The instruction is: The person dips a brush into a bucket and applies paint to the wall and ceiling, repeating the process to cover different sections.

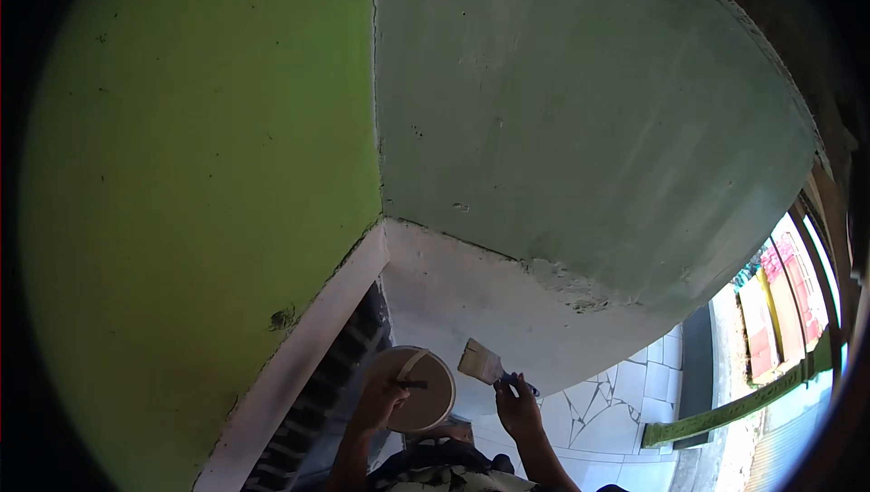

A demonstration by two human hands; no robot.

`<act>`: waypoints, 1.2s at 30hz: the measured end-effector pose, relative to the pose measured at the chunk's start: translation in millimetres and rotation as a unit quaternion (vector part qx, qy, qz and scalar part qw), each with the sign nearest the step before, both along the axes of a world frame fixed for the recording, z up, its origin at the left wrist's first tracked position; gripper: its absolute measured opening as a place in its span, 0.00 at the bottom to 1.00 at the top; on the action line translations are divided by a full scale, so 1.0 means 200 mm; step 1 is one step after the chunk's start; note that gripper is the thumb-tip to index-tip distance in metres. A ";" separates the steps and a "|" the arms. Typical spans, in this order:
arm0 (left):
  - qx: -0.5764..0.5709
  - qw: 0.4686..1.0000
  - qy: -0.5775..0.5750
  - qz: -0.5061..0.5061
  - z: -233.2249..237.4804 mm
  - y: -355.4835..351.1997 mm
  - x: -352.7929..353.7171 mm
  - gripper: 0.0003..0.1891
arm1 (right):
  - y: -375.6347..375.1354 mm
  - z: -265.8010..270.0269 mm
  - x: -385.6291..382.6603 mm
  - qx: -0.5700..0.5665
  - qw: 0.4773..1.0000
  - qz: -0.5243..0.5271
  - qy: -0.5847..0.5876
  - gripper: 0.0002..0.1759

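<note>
My right hand (517, 408) is closed around the dark handle of a wide paintbrush (481, 362), whose pale bristles point up and left near the white lower wall. My left hand (388, 403) is closed at the left side of a round bucket (441, 391), gripping the dark grip on its handle. The inside of the bucket looks brownish; what it holds is hard to tell. Brush and bucket are apart.
A bright green wall (208, 148) meets a grey-green wall (562, 111) at a cracked corner. Below are a white ledge (304, 333), dark louvre-like slats (313, 401) and a pale tiled floor (594, 415). A green rail (725, 413) stands at right.
</note>
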State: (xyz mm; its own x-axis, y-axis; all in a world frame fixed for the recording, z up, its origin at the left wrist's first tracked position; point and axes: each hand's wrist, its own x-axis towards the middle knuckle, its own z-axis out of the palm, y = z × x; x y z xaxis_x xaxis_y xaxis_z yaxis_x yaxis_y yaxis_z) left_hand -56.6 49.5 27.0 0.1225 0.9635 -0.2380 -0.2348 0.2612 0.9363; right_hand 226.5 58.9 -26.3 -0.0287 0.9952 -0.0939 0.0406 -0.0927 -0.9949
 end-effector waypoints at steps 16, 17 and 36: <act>0.035 0.979 0.032 0.197 0.32 -0.21 -0.05 0.06 | 0.50 0.21 -0.06 -0.142 0.887 0.049 0.437 0.13; 0.042 0.979 0.029 0.196 0.34 -0.20 -0.05 0.06 | 0.52 0.23 -0.05 -0.122 0.895 0.065 0.425 0.13; 0.068 0.988 0.007 0.142 0.47 -0.09 -0.13 0.13 | 0.41 0.63 -0.26 0.029 0.941 0.274 0.196 0.07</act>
